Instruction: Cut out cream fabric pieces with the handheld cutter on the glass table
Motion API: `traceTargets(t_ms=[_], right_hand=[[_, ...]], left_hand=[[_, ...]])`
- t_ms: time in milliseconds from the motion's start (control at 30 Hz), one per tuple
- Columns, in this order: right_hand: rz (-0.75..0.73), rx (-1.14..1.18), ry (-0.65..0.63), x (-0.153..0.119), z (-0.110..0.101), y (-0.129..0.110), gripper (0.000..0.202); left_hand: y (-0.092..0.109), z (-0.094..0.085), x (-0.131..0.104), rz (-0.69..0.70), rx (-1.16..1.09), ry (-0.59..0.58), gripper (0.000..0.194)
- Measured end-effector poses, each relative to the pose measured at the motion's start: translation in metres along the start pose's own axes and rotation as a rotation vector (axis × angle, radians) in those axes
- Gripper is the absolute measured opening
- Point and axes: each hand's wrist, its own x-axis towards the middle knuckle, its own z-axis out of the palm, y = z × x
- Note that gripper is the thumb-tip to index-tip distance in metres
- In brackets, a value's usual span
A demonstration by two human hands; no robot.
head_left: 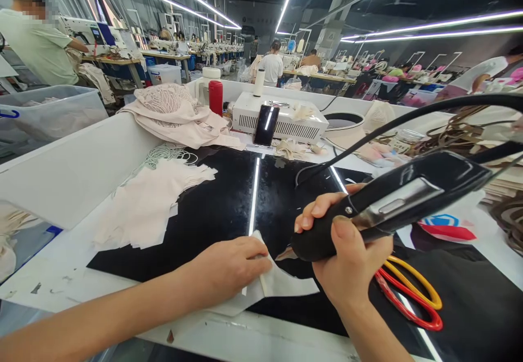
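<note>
My right hand [347, 253] is wrapped round a black corded hand tool [392, 201] with a long metal lever along its side. The tool's narrow metal tip [287, 253] points left, close to the fingertips of my left hand [235, 269]. Those fingers are closed on a pale fabric piece [281, 283], which is folded up at one corner on the glossy black mat [212, 201]. To the right, scissors with red and yellow handle loops [427, 315] lie partly behind my right wrist; their blades are hidden.
A stack of pale fabric pieces [141, 204] lies left on the mat. Behind stand a phone [266, 125], a white vented box [241, 112] and a red bottle [215, 98]. The tool's black cable [392, 127] arches over the right side. A low white wall [81, 171] edges the table.
</note>
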Motion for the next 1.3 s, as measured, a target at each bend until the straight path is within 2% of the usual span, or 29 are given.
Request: traceTargets(t_ms=[200,433,800,1033,1133,1300], right_hand=[[0.003,0.021,-0.028,-0.003,0.001,0.003,0.041],[0.023,-0.022,-0.015,-0.007,0.000,0.002,0.037],[0.014,-0.026,-0.020,-0.011,-0.006,-0.004,0.037],[-0.025,-0.031,0.036,-0.006,-0.016,-0.020,0.038],[-0.035,-0.041,0.038,-0.007,-0.024,-0.027,0.039],[-0.015,-0.080,0.031,-0.014,-0.037,-0.030,0.039]], left_hand=[[0.002,0.001,-0.003,0.018,0.046,0.008,0.035],[0.006,0.003,-0.006,0.026,0.139,0.005,0.032],[0.008,0.002,-0.006,0.096,0.228,0.063,0.032],[0.011,-0.005,-0.001,0.121,0.194,0.049,0.030],[0.021,-0.005,0.007,0.064,0.113,0.077,0.028],[0.039,-0.001,0.023,-0.079,0.013,0.014,0.022]])
